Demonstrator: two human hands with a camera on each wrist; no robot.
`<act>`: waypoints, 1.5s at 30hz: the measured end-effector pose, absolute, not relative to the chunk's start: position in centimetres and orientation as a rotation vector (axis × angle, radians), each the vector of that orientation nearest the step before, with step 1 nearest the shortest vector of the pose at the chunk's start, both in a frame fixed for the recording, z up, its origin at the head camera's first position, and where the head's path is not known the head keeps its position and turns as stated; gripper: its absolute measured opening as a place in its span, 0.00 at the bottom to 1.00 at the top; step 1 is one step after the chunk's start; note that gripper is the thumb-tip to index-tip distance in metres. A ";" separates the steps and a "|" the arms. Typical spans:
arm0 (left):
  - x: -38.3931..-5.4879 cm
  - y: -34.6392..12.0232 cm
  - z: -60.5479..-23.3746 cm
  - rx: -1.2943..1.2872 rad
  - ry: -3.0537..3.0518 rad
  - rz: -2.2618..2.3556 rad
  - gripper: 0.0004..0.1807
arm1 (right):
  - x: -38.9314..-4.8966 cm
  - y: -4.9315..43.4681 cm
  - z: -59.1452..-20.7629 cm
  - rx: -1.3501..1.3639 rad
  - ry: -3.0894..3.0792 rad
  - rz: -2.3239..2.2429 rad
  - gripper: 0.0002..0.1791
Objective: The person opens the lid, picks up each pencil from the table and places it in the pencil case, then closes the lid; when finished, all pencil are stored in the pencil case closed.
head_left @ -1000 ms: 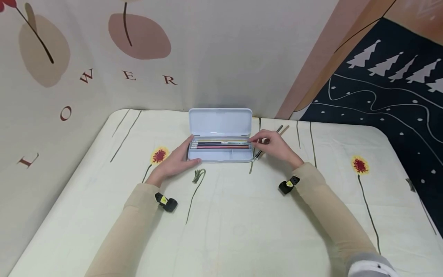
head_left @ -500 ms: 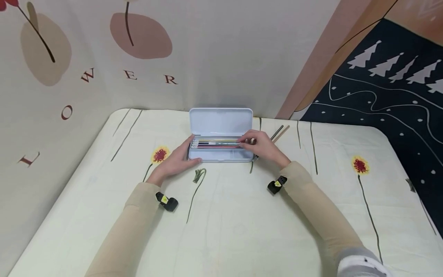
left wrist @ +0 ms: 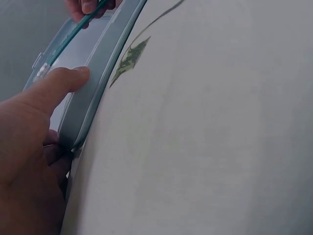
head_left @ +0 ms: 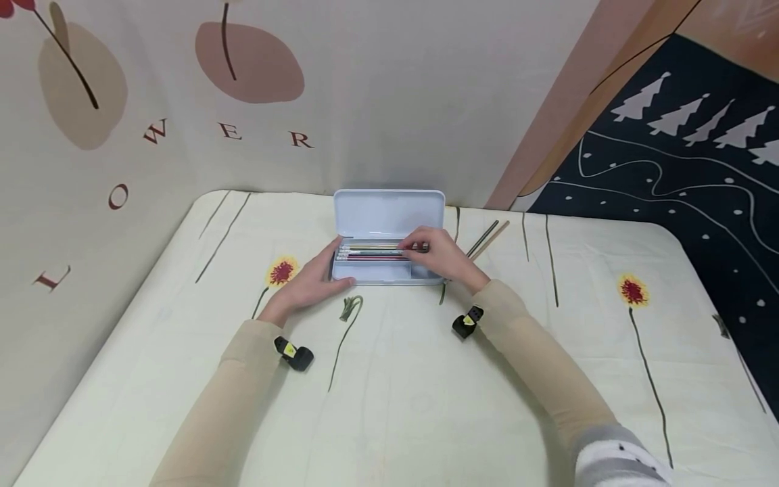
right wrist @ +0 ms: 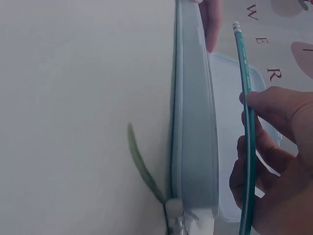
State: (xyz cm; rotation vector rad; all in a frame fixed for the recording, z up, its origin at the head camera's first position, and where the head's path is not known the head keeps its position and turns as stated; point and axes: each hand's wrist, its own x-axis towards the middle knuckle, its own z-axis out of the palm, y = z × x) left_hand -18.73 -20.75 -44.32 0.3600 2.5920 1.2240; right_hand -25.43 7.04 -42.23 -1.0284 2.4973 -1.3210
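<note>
An open pale blue pencil case (head_left: 372, 273) lies on the cloth, its lid (head_left: 389, 213) raised at the back. Several pencils (head_left: 368, 258) lie side by side in its long compartment, eraser ends to the left. My left hand (head_left: 307, 285) grips the case's left end, thumb on the front edge and fingers around the side. Above the case, my right hand (head_left: 443, 256) pinches a teal pencil (right wrist: 248, 132) between thumb and fingers. Its white eraser end points left, close to my left thumb in the left wrist view.
Right of the case, a dark pencil (head_left: 484, 237) and a light brown one (head_left: 493, 239) lie on the flower-printed cloth (head_left: 389, 406), partly behind my right hand. A printed curtain (head_left: 389, 101) hangs just behind the case.
My right hand has moved left from the case's right end to over its compartment, bringing the teal pencil along. The left hand has stayed at the case.
</note>
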 end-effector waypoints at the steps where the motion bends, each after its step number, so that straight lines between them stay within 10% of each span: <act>1: -18.7 -20.8 -44.3 0.359 2.591 1.223 0.51 | -25.5 6.8 -42.2 -1.018 2.502 -1.308 0.07; 45: -18.8 -20.9 -44.4 0.359 2.585 1.216 0.51 | -25.3 5.9 -42.9 -0.880 2.494 -1.326 0.09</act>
